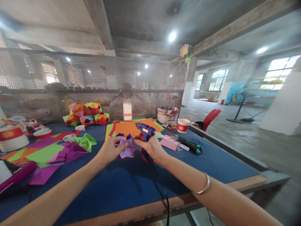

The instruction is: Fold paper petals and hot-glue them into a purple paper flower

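Between the thumb and fingers of my left hand (112,150) is a folded purple paper piece (127,151), held above the blue table. My right hand (152,147) grips a dark blue glue gun (146,131), its nozzle pointing left above the paper. A clear glue stick (160,135) sticks out of the gun's back end. The right thumb comes close to the paper's right edge; whether it touches I cannot tell. Behind both hands lie stacked sheets of orange paper (131,127) with green and yellow ones.
Folded paper balls (88,113) sit by the mesh screen (94,72). Loose coloured paper (42,153) and a stack of paper cups (12,138) are at left. A woven basket (167,114), a paper cup (183,125) and a black-green cutter (194,146) are at right. A cord (166,201) crosses the front edge.
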`<state>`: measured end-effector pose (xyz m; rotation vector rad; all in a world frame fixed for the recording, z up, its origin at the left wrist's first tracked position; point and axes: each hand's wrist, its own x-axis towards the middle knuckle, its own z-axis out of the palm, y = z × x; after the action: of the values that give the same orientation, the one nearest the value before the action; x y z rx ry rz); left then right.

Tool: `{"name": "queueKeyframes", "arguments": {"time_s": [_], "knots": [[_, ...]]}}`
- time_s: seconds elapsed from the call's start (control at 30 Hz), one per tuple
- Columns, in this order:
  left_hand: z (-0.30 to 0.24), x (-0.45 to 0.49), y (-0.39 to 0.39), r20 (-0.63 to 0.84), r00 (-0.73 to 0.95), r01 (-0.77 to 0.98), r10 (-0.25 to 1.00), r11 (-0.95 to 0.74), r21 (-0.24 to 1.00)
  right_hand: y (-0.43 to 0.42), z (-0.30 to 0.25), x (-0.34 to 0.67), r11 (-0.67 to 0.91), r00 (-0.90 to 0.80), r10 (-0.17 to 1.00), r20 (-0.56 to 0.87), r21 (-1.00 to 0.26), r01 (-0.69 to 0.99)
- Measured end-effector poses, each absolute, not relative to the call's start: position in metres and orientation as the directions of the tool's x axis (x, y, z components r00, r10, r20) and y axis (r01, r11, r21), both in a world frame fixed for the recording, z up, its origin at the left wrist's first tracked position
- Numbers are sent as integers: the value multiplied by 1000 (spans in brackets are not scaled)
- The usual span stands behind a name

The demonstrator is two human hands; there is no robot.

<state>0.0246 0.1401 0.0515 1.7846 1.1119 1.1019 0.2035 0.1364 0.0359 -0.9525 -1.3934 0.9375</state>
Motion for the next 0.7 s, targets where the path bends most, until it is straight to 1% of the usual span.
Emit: {"name": "queueKeyframes", "arguments": {"time_s": [0.2,0.33,0.57,0.7], "knots": [[51,25,139,220,293,308,931,-309,900,135,39,201,341,-4,940,341,-940,-21],[49,26,139,200,308,283,930,-291,914,135,38,201,345,-34,937,346,-938,-43],[53,29,136,157,237,221,959,-211,952,138,31,201,420,-95,903,418,-907,3],[56,30,134,139,237,222,961,-193,956,137,31,197,428,-104,898,427,-904,-14]]}}
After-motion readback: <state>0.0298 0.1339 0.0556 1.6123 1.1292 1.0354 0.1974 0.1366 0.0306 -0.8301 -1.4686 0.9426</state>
